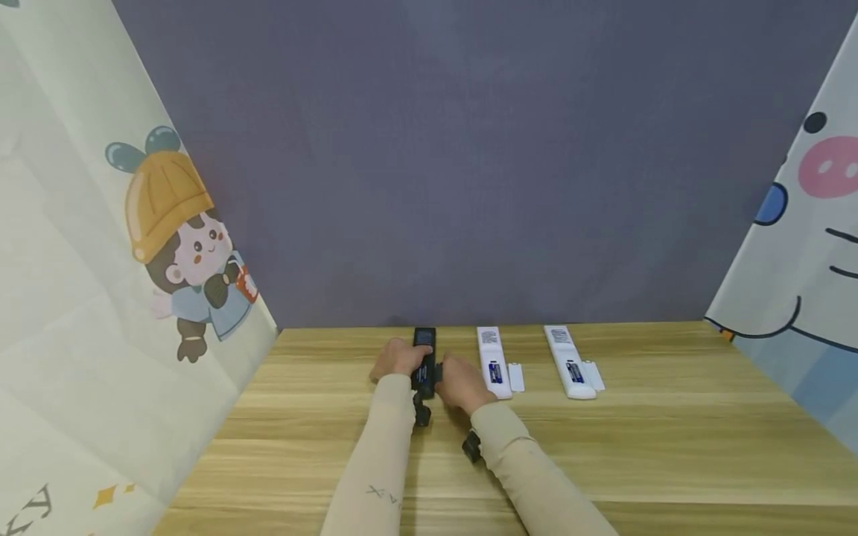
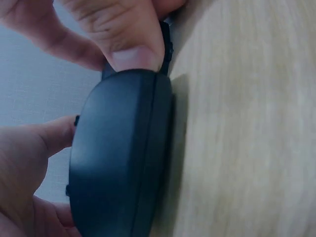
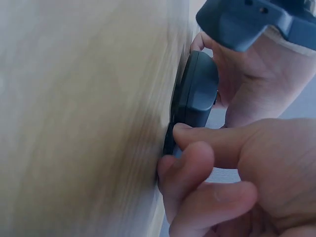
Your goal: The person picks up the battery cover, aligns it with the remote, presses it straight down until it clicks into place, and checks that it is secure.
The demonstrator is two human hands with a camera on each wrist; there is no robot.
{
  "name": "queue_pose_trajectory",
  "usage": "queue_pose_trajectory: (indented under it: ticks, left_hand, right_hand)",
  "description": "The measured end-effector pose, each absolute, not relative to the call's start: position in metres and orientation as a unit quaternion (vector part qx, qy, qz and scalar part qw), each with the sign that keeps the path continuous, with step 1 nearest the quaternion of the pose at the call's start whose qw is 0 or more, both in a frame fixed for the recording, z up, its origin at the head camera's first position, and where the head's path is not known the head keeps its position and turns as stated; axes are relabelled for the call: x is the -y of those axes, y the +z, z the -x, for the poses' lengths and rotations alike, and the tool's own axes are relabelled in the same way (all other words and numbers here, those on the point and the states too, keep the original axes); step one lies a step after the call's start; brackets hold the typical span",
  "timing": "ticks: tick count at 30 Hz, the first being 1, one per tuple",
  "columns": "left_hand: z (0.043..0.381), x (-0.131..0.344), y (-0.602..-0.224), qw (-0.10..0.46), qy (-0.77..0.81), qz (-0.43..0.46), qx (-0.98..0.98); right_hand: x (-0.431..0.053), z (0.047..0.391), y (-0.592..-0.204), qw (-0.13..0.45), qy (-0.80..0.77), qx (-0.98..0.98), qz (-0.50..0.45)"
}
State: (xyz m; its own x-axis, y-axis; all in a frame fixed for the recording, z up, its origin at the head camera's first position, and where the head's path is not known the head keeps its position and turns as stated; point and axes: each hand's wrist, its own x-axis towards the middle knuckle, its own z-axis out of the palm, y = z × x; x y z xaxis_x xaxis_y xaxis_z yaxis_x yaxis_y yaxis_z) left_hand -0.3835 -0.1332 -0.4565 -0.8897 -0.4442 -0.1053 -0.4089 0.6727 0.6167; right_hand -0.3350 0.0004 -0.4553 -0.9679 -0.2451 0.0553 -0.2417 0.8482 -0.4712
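A black remote control lies on the wooden table, its back apparently facing up. My left hand grips it from the left, thumb across its upper side. Close against the remote's right edge, my right hand pinches a small black piece that looks like a battery cover. The left wrist view shows the remote's rounded end large and near; fingers hide part of the cover there. Whether batteries sit in the black remote is too small to tell.
Right of my hands lie two white remotes, one nearer and one farther, with open compartments showing blue batteries. A white cover lies beside the nearer one, another beside the farther. A grey wall rises behind the table.
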Motion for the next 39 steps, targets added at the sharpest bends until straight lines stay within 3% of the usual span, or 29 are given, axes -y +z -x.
queue_pose_trajectory:
  ticks: [24, 39]
  left_hand:
    - [0.38, 0.139, -0.459, 0.037, -0.37, -0.222, 0.901]
    - [0.37, 0.149, -0.458, 0.025, -0.417, -0.195, 0.887]
  right_hand:
    - [-0.007, 0.335, -0.445, -0.089, -0.278, -0.95, 0.111]
    - [-0.014, 0.342, -0.442, -0.077, -0.299, -0.948, 0.078]
